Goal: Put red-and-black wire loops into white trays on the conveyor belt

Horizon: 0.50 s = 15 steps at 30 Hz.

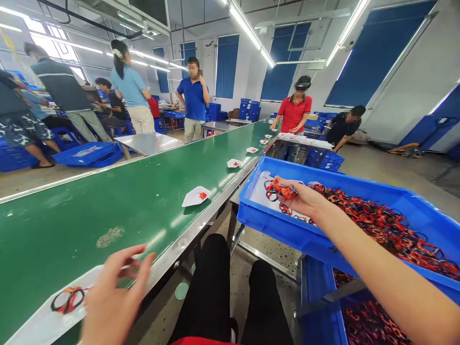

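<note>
My left hand (pixel 117 292) hovers over the near edge of the green conveyor belt (pixel 143 201), fingers curved and apart, with nothing visible between them. Beside it, partly covered by the hand, lies a white paper-like tray (pixel 39 323) bearing a red-and-black looped piece (pixel 68 300). Over the near-left part of a blue plastic bin (pixel 273 225), my right hand (pixel 305 199) is closed around a small bunch of red-and-black looped pieces (pixel 282 190). A large heap of similar pieces (pixel 381 220) fills much of that bin.
Farther along the belt sit several white trays (pixel 196 196) with small red pieces. A second blue bin (pixel 321 292) with more pieces stands below the first. A metal rail (pixel 187 239) edges the belt. A person in red (pixel 294 112) stands at the far end; others are across the belt.
</note>
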Available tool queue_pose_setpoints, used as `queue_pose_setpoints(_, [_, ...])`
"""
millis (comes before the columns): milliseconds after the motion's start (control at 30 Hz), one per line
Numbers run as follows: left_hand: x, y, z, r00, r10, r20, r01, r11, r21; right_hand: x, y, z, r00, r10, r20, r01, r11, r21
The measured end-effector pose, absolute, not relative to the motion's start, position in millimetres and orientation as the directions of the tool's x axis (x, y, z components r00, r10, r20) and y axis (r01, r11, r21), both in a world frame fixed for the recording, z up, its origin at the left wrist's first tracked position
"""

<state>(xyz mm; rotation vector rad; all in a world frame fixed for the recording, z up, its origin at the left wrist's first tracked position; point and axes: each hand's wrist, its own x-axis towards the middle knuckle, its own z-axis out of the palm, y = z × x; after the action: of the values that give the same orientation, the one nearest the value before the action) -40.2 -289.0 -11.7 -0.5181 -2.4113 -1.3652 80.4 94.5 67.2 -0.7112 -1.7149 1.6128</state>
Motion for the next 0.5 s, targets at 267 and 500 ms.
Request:
queue_pose_setpoints(267, [25,-166,-2,-0.809,0.564,0.162,0.015,-0.256,0.966,58,-28,24,-0.89,0.445,0.095,-0.236,-0.274,-0.932])
queue_pose_setpoints(500, [15,-187,-21,-0.883,0.463,0.079,-0.044,-0.248,0.968,49,-69,-19,-0.766,0.587,0.262,-0.421,-0.15,-0.894])
